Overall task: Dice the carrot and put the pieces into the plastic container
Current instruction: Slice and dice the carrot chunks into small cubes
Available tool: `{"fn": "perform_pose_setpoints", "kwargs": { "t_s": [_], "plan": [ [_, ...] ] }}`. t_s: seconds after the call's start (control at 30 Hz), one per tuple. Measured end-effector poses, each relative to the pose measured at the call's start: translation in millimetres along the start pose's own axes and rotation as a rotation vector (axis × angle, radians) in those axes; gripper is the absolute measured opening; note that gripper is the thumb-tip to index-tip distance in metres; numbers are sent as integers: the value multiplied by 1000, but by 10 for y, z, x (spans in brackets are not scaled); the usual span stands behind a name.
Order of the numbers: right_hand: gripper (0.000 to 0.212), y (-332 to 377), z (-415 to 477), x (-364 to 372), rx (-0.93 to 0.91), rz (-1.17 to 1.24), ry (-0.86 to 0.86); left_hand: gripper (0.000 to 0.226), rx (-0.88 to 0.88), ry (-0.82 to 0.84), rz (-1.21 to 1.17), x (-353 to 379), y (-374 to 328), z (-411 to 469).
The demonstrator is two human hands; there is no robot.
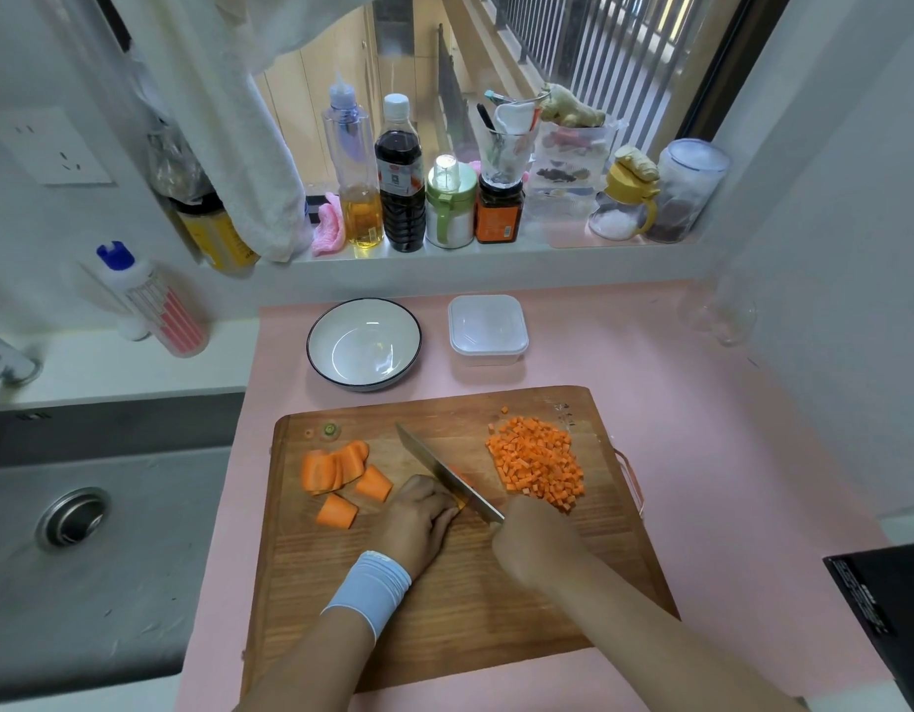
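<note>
The left hand (pixel 421 511) lies knuckles-up on the cutting board (pixel 444 608), fingers curled over a small carrot piece (pixel 461 502) that is mostly hidden beneath them. The right hand (pixel 532 537) is closed round the handle of the knife (pixel 444 472), whose blade runs just beside the left knuckles. The hands are close together, with only the blade between them. A diced pile (pixel 539 462) sits on the right of the board; fanned slices (pixel 331 467) and two uncut chunks (pixel 374 483) lie to the left. The plastic container (pixel 488 328) stands beyond the board, beside a white bowl (pixel 365 344), and no carrot is visible in it. Assessment: raw carrot is stiff and light, and its rounded outer faces are liable to roll or slip under the blade. Each piece is best pinned flat-side down with fingertips tucked back. The dice are small, loose and likely to scatter, so they are better scooped in bulk, against the blade or in cupped hands, than picked up singly.
</note>
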State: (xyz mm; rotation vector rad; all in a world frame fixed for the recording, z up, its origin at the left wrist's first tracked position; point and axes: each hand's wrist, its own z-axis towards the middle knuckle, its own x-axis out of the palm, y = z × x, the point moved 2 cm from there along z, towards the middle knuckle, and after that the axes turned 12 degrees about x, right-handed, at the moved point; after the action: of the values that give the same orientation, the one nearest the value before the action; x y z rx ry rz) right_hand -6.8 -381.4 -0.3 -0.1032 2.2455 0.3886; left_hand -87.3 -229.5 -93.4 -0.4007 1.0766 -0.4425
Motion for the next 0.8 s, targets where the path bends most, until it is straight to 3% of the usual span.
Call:
{"fn": "perform_pose_setpoints", "kwargs": {
  "t_s": [0.1, 0.33, 0.8],
  "plan": [
    [22, -3, -25, -4, -23, 16, -10, 4, -5, 22, 20, -24, -1, 27],
    [21, -10, -199, -5, -72, -58, -68, 5, -28, 45, 21, -33, -29, 23],
    [27, -69, -27, 60, 20, -3, 23, 10, -17, 2, 4, 10, 9, 1]
  ]
}}
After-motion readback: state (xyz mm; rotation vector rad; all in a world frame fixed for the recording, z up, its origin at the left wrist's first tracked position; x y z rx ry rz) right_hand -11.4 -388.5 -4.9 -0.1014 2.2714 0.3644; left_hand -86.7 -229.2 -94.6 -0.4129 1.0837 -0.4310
